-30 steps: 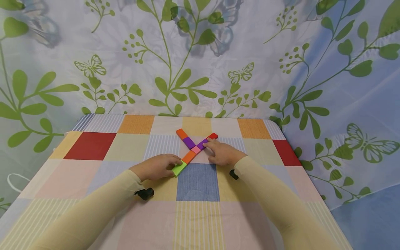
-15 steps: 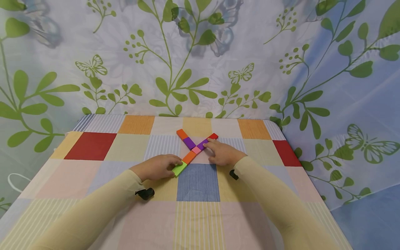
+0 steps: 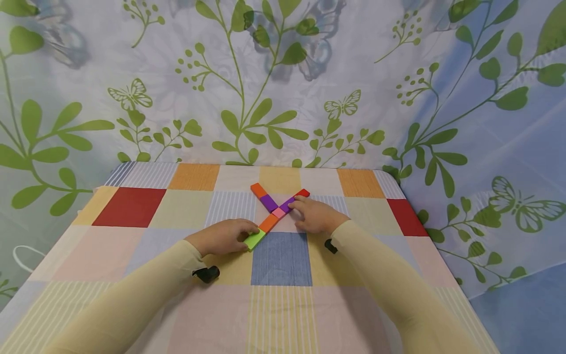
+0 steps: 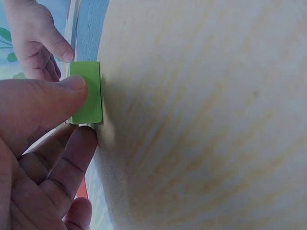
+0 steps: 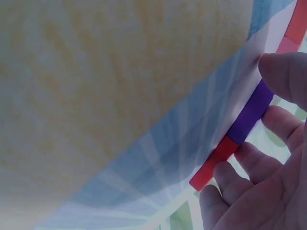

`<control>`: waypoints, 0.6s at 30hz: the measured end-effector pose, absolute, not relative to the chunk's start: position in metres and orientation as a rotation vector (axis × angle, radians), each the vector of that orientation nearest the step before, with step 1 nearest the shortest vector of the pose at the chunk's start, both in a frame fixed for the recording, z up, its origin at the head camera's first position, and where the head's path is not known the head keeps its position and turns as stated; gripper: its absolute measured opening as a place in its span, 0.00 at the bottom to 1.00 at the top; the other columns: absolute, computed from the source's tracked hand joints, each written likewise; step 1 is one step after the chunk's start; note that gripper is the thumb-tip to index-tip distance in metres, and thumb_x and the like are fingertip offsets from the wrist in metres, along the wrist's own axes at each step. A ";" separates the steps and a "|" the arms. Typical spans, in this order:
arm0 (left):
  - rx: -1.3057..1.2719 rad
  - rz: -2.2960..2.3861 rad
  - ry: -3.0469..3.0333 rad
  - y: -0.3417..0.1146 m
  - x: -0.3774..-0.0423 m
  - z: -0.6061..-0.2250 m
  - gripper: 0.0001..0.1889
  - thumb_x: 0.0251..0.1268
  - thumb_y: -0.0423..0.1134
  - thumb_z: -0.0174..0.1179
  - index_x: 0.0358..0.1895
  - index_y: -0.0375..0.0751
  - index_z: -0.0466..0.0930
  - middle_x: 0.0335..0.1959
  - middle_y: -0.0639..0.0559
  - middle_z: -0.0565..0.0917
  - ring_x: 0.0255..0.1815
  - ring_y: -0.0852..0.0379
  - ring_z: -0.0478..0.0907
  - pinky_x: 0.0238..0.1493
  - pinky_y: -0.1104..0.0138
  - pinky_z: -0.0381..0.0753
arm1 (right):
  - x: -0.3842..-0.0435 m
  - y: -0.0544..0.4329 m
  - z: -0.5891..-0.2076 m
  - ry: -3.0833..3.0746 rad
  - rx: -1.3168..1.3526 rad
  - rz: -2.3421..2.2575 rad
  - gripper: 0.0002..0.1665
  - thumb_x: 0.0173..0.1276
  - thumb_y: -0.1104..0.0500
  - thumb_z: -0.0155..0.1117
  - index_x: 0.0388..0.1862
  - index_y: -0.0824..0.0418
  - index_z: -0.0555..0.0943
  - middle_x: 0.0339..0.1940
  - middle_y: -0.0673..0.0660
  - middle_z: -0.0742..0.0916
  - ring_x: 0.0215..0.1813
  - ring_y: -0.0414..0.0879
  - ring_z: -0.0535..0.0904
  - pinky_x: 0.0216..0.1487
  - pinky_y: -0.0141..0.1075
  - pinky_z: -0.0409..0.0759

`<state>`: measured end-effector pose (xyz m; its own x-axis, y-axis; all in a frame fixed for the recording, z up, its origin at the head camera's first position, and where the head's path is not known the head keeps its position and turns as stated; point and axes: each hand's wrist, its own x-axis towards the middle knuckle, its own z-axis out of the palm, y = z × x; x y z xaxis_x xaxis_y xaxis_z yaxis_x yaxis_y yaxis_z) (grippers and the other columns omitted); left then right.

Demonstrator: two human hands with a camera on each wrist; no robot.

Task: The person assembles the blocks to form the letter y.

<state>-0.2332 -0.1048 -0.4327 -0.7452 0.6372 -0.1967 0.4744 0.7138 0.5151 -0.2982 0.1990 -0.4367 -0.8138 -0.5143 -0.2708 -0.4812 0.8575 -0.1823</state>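
Observation:
Coloured blocks lie flat on the cloth in a Y shape around a small pink block (image 3: 278, 213). My left hand (image 3: 223, 237) pinches the green block (image 4: 88, 96) at the near-left end, thumb on its near face and fingers on its far side. An orange block (image 3: 268, 222) links green to pink. My right hand (image 3: 319, 216) holds the purple block (image 5: 251, 111) of the right arm between thumb and fingers, with other fingertips touching the red block (image 5: 214, 163) beyond it. Another purple block (image 3: 268, 202) and an orange-red block (image 3: 257, 190) form the far-left arm.
A patchwork cloth (image 3: 283, 314) covers the table. Leaf-printed curtains (image 3: 274, 73) hang behind and on the right. A white cord (image 3: 19, 258) shows at the left edge. Dark wrist devices (image 3: 207, 274) sit below each wrist.

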 end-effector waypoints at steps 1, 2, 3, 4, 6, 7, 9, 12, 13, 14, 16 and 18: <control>0.858 0.627 2.556 -0.105 -0.233 -0.433 0.25 0.69 0.37 0.70 0.69 0.42 0.80 0.72 0.47 0.80 0.70 0.45 0.78 0.75 0.48 0.75 | -0.298 0.198 -0.436 2.725 -0.751 -0.146 0.36 0.78 0.50 0.61 0.81 0.54 0.68 0.86 0.59 0.65 0.84 0.56 0.66 0.83 0.51 0.65; 0.850 0.629 2.551 -0.105 -0.234 -0.433 0.26 0.69 0.38 0.70 0.69 0.42 0.80 0.71 0.47 0.80 0.69 0.46 0.79 0.75 0.49 0.75 | -0.297 0.198 -0.436 2.730 -0.757 -0.139 0.35 0.78 0.50 0.61 0.81 0.54 0.69 0.86 0.59 0.66 0.83 0.55 0.67 0.83 0.51 0.66; 0.835 0.634 2.546 -0.104 -0.234 -0.433 0.26 0.69 0.38 0.71 0.69 0.43 0.79 0.71 0.48 0.80 0.68 0.47 0.79 0.75 0.49 0.75 | -0.296 0.197 -0.435 2.737 -0.769 -0.137 0.34 0.78 0.50 0.60 0.80 0.55 0.70 0.85 0.59 0.67 0.82 0.55 0.68 0.82 0.50 0.66; 0.821 0.639 2.540 -0.104 -0.235 -0.434 0.27 0.69 0.39 0.71 0.70 0.43 0.79 0.71 0.49 0.80 0.67 0.48 0.79 0.75 0.49 0.75 | -0.296 0.196 -0.435 2.744 -0.778 -0.135 0.33 0.79 0.50 0.59 0.79 0.55 0.70 0.84 0.59 0.69 0.82 0.55 0.69 0.82 0.50 0.67; 0.809 0.652 2.529 -0.104 -0.236 -0.434 0.27 0.69 0.41 0.71 0.70 0.44 0.79 0.69 0.50 0.81 0.64 0.50 0.79 0.74 0.50 0.76 | -0.296 0.195 -0.434 2.759 -0.794 -0.128 0.31 0.79 0.50 0.59 0.78 0.56 0.72 0.81 0.58 0.72 0.80 0.54 0.71 0.81 0.50 0.69; 0.804 0.658 2.527 -0.104 -0.237 -0.433 0.27 0.69 0.42 0.71 0.70 0.44 0.79 0.68 0.51 0.82 0.63 0.51 0.80 0.74 0.50 0.77 | -0.297 0.194 -0.433 2.767 -0.798 -0.130 0.30 0.79 0.51 0.59 0.77 0.56 0.73 0.80 0.57 0.74 0.79 0.54 0.72 0.81 0.50 0.69; 0.810 0.667 2.528 -0.105 -0.238 -0.432 0.27 0.70 0.43 0.70 0.70 0.44 0.79 0.64 0.51 0.84 0.61 0.52 0.80 0.72 0.50 0.78 | -0.298 0.193 -0.433 2.780 -0.802 -0.124 0.29 0.79 0.51 0.59 0.76 0.56 0.74 0.77 0.56 0.77 0.78 0.53 0.74 0.80 0.49 0.71; 0.822 0.674 2.541 -0.108 -0.240 -0.431 0.27 0.71 0.46 0.68 0.70 0.44 0.79 0.61 0.51 0.85 0.60 0.51 0.82 0.71 0.49 0.79 | -0.298 0.192 -0.432 2.788 -0.790 -0.116 0.29 0.79 0.52 0.60 0.76 0.55 0.75 0.75 0.55 0.79 0.77 0.53 0.75 0.79 0.50 0.72; 0.823 0.673 2.551 -0.109 -0.240 -0.430 0.26 0.72 0.47 0.67 0.70 0.45 0.78 0.61 0.51 0.85 0.60 0.51 0.82 0.70 0.49 0.79 | -0.299 0.192 -0.432 2.790 -0.786 -0.113 0.29 0.79 0.52 0.60 0.75 0.55 0.75 0.75 0.55 0.79 0.76 0.53 0.76 0.79 0.50 0.72; 0.830 0.670 2.561 -0.110 -0.241 -0.430 0.26 0.73 0.47 0.66 0.70 0.45 0.78 0.61 0.51 0.85 0.61 0.51 0.82 0.70 0.49 0.79 | -0.298 0.192 -0.433 2.793 -0.789 -0.108 0.28 0.79 0.52 0.60 0.75 0.55 0.75 0.75 0.56 0.79 0.76 0.53 0.76 0.79 0.50 0.72; 0.830 0.671 2.582 -0.113 -0.243 -0.430 0.26 0.74 0.49 0.65 0.70 0.44 0.78 0.63 0.50 0.85 0.62 0.50 0.82 0.70 0.49 0.80 | -0.298 0.193 -0.433 2.803 -0.788 -0.120 0.28 0.79 0.52 0.60 0.75 0.55 0.75 0.74 0.55 0.80 0.75 0.54 0.77 0.79 0.50 0.72; 0.840 0.657 2.612 -0.117 -0.246 -0.431 0.26 0.75 0.50 0.64 0.71 0.43 0.78 0.66 0.49 0.84 0.63 0.48 0.82 0.70 0.48 0.79 | -0.298 0.195 -0.434 2.822 -0.790 -0.139 0.28 0.79 0.53 0.60 0.75 0.54 0.76 0.73 0.55 0.81 0.75 0.54 0.78 0.78 0.51 0.72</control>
